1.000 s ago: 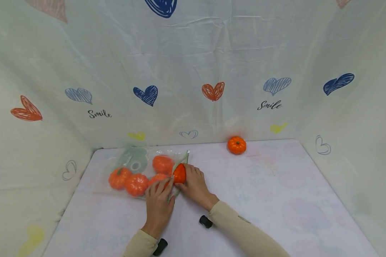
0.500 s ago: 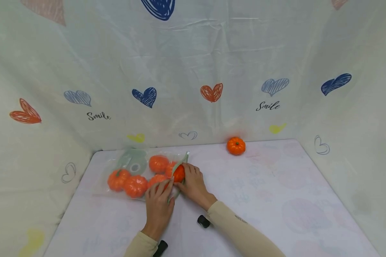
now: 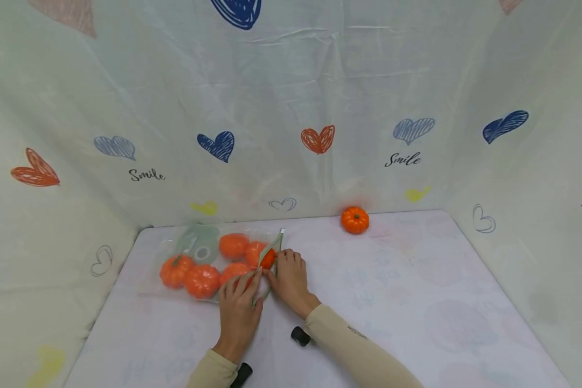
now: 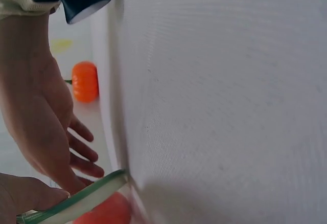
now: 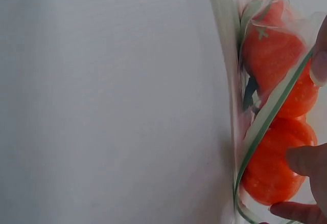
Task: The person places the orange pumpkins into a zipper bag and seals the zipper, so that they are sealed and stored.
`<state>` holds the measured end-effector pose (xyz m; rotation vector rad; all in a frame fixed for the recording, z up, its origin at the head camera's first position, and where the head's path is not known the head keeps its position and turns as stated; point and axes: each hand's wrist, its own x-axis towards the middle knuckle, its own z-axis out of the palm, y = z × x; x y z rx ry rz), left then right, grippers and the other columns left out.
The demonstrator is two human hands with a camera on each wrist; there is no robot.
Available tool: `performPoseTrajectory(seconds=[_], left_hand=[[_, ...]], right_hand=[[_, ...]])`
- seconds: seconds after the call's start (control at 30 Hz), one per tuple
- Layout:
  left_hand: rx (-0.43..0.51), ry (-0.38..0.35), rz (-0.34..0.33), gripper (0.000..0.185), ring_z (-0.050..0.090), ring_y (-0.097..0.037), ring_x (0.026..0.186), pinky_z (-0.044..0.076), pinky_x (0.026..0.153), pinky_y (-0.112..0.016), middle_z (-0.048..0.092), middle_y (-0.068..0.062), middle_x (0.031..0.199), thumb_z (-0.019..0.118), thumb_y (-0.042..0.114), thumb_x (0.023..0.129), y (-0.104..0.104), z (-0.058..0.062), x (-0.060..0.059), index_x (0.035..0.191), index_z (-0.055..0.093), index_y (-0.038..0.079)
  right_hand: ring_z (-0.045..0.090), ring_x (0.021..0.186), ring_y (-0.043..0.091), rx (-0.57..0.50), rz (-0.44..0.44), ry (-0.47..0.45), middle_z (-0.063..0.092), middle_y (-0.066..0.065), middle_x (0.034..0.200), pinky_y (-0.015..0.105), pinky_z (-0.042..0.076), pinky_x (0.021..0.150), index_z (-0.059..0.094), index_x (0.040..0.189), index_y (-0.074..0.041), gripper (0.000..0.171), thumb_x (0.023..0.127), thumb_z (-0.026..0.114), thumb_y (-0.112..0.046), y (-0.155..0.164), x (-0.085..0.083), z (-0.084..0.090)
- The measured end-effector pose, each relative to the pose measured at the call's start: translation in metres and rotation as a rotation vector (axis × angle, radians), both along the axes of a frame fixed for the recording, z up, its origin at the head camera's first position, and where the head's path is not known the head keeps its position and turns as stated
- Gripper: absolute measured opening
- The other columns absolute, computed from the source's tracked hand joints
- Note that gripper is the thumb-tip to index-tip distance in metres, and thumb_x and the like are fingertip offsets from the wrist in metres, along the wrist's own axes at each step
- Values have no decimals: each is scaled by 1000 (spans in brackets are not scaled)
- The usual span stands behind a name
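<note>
A clear zip bag (image 3: 172,245) with a green-edged mouth lies at the table's back left, holding several orange pumpkins (image 3: 202,281). My left hand (image 3: 240,318) lies at its front right corner, holding the mouth edge; in the left wrist view a finger overlaps the green zip strip (image 4: 82,198). One more pumpkin (image 3: 268,260) sits right in the mouth, partly past the strip. My right hand (image 3: 289,280) is against its right side. In the right wrist view the right thumb presses that pumpkin (image 5: 271,157), while the other fingers reach out loosely.
A single orange pumpkin (image 3: 354,220) stands at the table's back edge, close to the hanging cloth backdrop (image 3: 291,81) printed with hearts. The white table (image 3: 393,312) spreads to the right. Black wrist devices (image 3: 300,335) sit below both wrists.
The pumpkin at the mouth has moved leftward into the bag, and those inside have shifted slightly left. My right hand has followed, its fingers loosening from around it. My left hand stays put.
</note>
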<state>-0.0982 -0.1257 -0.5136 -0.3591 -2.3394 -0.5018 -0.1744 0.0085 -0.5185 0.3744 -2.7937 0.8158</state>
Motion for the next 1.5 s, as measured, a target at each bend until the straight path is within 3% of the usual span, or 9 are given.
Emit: performPoseTrajectory(seconds=[0.2, 0.33, 0.7, 1.0, 1.23, 1.5], left_hand=[[14, 13, -9, 78, 59, -36, 107, 42, 88, -51, 72, -11, 120, 96, -12, 51, 0, -1, -1, 125, 76, 2], [15, 11, -13, 80, 59, -36, 106, 43, 87, -51, 71, -12, 119, 98, -12, 51, 0, -1, -1, 126, 76, 2], [42, 27, -36, 78, 58, -37, 107, 41, 89, -51, 71, -12, 119, 94, -15, 52, -2, 0, -3, 126, 75, 1], [30, -4, -20, 79, 59, -36, 107, 42, 89, -51, 72, -11, 118, 96, -15, 52, -1, 1, -2, 127, 75, 1], [25, 2, -16, 79, 59, -36, 107, 42, 89, -52, 72, -11, 119, 97, -13, 52, -1, 2, -2, 127, 75, 2], [18, 3, -12, 78, 59, -36, 106, 42, 89, -52, 71, -11, 118, 97, -12, 53, -2, 3, -2, 127, 75, 3]], right_hand=[[53, 121, 40, -24, 90, -9, 59, 22, 128, 53, 46, 99, 65, 136, 2, 52, 94, 81, -25, 1, -4, 0], [50, 124, 42, -59, 94, -23, 56, 24, 132, 55, 44, 102, 61, 140, 3, 57, 94, 81, -22, 16, -5, -1], [48, 125, 45, -161, -76, 8, 52, 24, 135, 58, 41, 105, 57, 140, 2, 55, 94, 81, -17, 89, -21, 11], [43, 126, 50, -130, -234, 30, 46, 32, 139, 60, 36, 108, 50, 143, 9, 62, 95, 79, -16, 148, -40, 18], [33, 138, 52, -61, -301, -62, 34, 35, 152, 63, 27, 117, 36, 153, 10, 75, 97, 76, -21, 182, -59, 19], [28, 143, 55, -32, -296, -160, 29, 37, 157, 66, 21, 121, 26, 158, 11, 87, 97, 77, -24, 200, -78, 20]])
